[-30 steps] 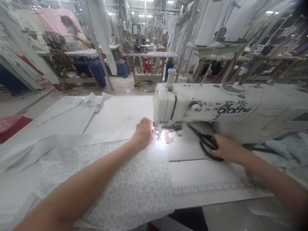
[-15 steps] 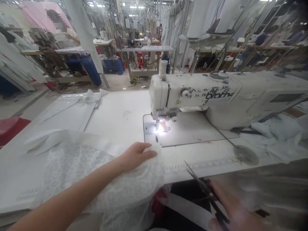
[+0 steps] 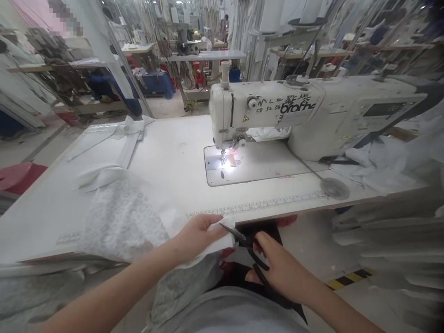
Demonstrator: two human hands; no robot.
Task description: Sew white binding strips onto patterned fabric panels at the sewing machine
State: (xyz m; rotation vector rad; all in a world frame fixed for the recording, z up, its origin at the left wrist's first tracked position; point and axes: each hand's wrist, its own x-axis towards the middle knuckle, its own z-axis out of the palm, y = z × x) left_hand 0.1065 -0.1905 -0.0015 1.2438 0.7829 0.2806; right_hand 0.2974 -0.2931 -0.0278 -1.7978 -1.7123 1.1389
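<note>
Near the front edge of the table, my left hand (image 3: 197, 236) pinches the edge of a white patterned fabric (image 3: 121, 219). The cloth spreads left over the tabletop and hangs down off the front. My right hand (image 3: 277, 263) grips black-handled scissors (image 3: 239, 236), fingers in the handles. Their tips touch or nearly touch the fabric edge just beside my left fingertips; whether the blades have cloth between them I cannot tell. Beyond my hands stands a white sewing machine (image 3: 263, 108), its lamp lighting the needle area.
A measuring scale (image 3: 260, 203) runs along the table's front edge. Crumpled white cloth (image 3: 381, 166) lies at the right, near a round disc (image 3: 335, 188) on a rod. Folded white pieces (image 3: 128, 134) lie at the far left. A red container (image 3: 21, 178) stands beyond the left edge.
My right hand has brought the scissors left and up to the fabric edge. My left hand has drawn the cloth slightly down toward me. The view has tilted down.
</note>
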